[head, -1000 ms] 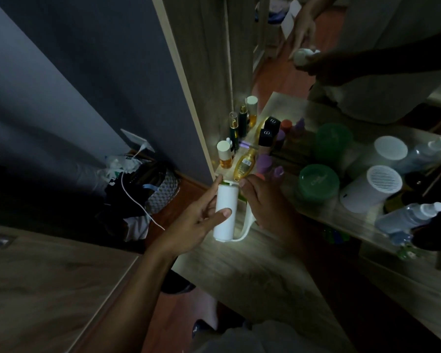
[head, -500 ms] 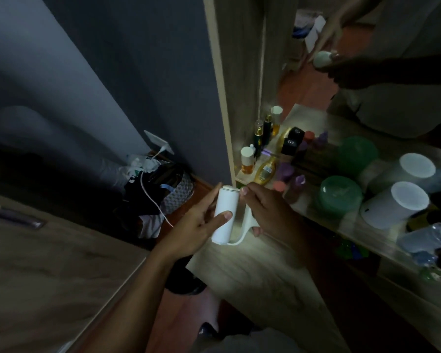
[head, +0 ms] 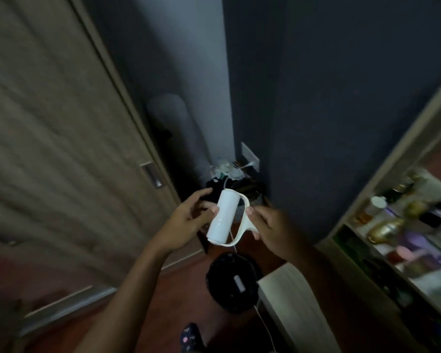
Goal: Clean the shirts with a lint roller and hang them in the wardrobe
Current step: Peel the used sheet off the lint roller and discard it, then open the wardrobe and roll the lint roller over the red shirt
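Since the light is pretty dim, the details are a bit mushy. Way off to the left of the left hand there's a big wooden door [head: 61, 128] with a recessed metal pull [head: 152, 175] in it. The left hand [head: 189, 217] has its thumb and fingers wrapped on the white roll of the lint roller [head: 223, 216]. The roller is up in the air right between both hands, tilted a little. Just past the hands, a messy pile of cables [head: 227, 174] sits under a wall socket [head: 250, 157]. The right hand [head: 273, 225] is clamped on the roller's curved handle [head: 245, 226], fingers curled round it. Below the hands there's a round black thing [head: 227, 271] on the floor, with a pale wooden tabletop [head: 290, 301] under the right forearm. Far right of that hand is a blurry shelf of bottles [head: 392, 225].
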